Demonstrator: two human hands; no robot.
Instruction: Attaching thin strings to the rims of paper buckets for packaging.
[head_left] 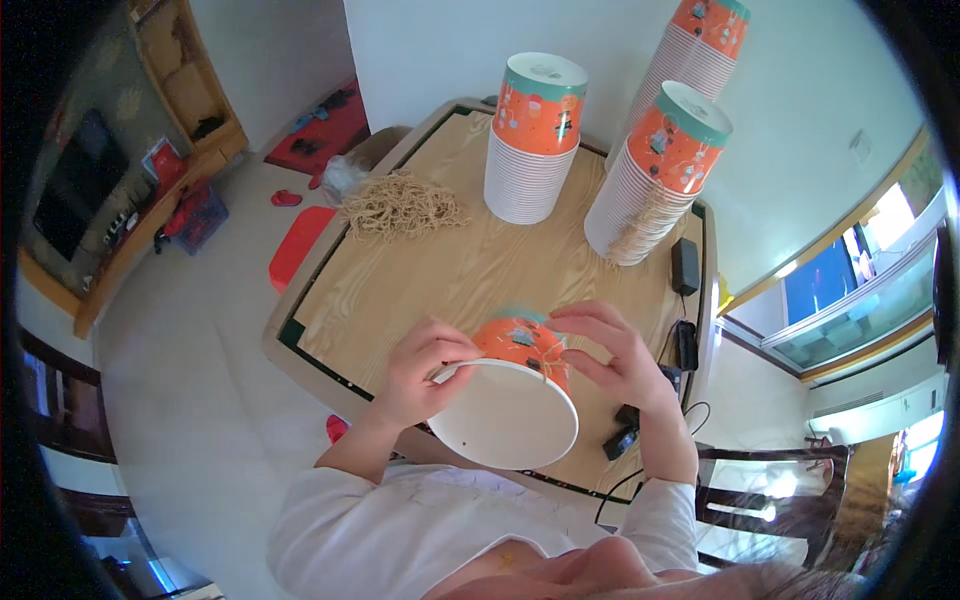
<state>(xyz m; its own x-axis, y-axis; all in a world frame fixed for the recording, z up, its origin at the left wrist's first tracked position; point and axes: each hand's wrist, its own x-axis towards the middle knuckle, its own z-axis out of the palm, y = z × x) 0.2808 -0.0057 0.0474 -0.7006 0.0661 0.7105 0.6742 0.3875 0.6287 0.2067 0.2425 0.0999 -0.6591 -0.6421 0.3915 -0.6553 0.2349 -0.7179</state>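
Observation:
A paper bucket (525,345), orange with a teal band at its base, lies tilted at the near side of the table with its white mouth facing me. My left hand (425,370) is closed on its rim at the left, thumb at the edge. At the bucket's right side, a thin loop of tan twine (549,366) shows against the orange wall. My right hand (607,350) is beside that twine, thumb and fingers spread apart; the fingertips are at the bucket's side and base. Whether the thumb touches the twine I cannot tell.
A heap of tan twine (402,205) lies at the far left of the table (400,290). Behind stand stacks of matching buckets (540,130), one stack (655,170) with twine along its side. Black adapters (685,265) and cables line the right edge. A red stool (298,248) stands left.

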